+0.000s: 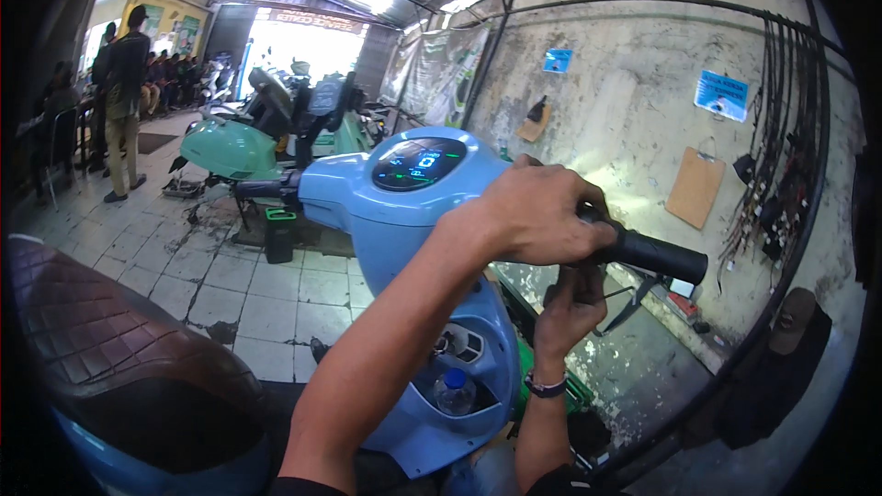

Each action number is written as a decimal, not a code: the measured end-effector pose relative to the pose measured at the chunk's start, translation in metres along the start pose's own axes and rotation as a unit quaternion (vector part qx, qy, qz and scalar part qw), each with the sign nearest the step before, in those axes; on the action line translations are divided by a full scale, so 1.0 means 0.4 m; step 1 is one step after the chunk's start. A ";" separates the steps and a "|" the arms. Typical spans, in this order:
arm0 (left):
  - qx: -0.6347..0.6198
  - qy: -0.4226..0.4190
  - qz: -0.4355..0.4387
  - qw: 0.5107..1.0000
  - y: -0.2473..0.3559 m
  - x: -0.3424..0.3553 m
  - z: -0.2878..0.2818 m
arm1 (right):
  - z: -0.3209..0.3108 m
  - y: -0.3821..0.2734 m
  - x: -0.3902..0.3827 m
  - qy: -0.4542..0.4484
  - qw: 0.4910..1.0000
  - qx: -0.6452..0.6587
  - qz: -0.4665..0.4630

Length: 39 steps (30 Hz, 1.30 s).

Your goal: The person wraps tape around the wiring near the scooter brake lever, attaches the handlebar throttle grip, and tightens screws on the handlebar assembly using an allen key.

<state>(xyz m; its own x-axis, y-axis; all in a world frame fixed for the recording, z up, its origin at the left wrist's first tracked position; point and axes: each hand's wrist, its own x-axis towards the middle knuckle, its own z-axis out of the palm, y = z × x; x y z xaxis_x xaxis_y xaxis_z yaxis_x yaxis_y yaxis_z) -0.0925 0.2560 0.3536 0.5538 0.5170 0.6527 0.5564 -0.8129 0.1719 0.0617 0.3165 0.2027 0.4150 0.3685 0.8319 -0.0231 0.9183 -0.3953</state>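
Note:
A light blue electric scooter (404,248) stands in front of me, its round dashboard display (420,163) lit. My left hand (542,211) reaches across to the right side of the handlebar and is closed around the dark control housing beside the black rubber grip (666,255). Just beneath, my right hand (571,310) has its fingers pinched together under the housing, with a band on the wrist. A thin dark rod juts out by those fingers; what they hold is mostly hidden. Near it hangs a black lever (629,308).
A plastic bottle with a blue cap (454,392) sits in the scooter's front pocket. The quilted brown seat (129,358) is at left. A mint green scooter (230,147) stands beyond. Cables (781,147) and a clipboard (695,186) hang on the right wall. People (127,92) stand far left.

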 end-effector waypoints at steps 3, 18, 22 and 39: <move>0.008 0.008 0.005 1.000 -0.005 0.005 0.007 | -0.020 -0.023 -0.006 -0.021 0.997 -0.029 0.067; -0.006 0.014 -0.015 1.000 -0.010 0.014 0.013 | 0.014 -0.037 -0.027 -0.012 0.999 -0.034 0.006; 0.024 0.006 0.017 1.000 -0.006 0.007 0.004 | 0.006 -0.030 -0.022 -0.030 0.997 -0.007 0.064; 0.049 0.056 0.049 0.996 -0.012 0.004 0.031 | 0.034 -0.070 -0.031 -0.066 0.954 0.141 0.257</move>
<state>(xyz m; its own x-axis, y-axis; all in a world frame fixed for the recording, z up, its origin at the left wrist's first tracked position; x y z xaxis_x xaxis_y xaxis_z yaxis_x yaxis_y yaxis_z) -0.0866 0.2641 0.3448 0.5387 0.3997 0.7416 0.5640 -0.8250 0.0350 0.0447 0.2883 0.2087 0.1649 0.7787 0.6054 -0.4447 0.6065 -0.6591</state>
